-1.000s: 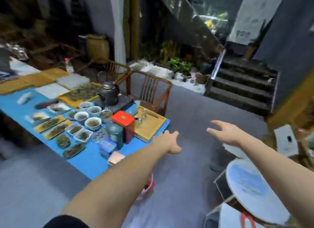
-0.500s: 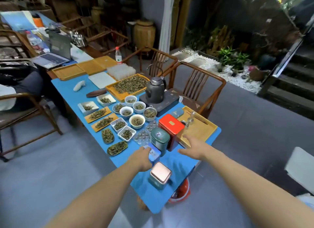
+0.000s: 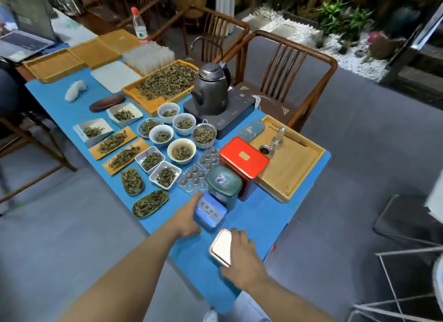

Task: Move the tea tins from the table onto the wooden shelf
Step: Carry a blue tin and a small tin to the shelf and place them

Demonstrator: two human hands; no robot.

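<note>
Several tea tins stand at the near end of the blue table (image 3: 263,216). My left hand (image 3: 185,219) wraps the left side of a small blue tin (image 3: 211,212). My right hand (image 3: 242,261) lies over the right part of a tin with a shiny pink lid (image 3: 220,246), thumb against its near side. Both tins rest on the table. Behind them stand a rounded green tin (image 3: 224,182) and a taller red tin (image 3: 243,158), untouched. No wooden shelf is in view.
Bowls and dishes of tea leaves (image 3: 181,151) fill the table's middle, with a clear blister tray (image 3: 191,180) just left of the tins. A kettle (image 3: 211,86) sits on a black hotplate. A wooden tray (image 3: 292,163) lies right of the red tin. Wooden chairs (image 3: 287,65) stand behind; a white wire frame (image 3: 407,273) is at right.
The view has swung left and down onto the table. Both hands have dropped from mid-air onto the tins: the left onto the blue one, the right back onto the pink-lidded one.
</note>
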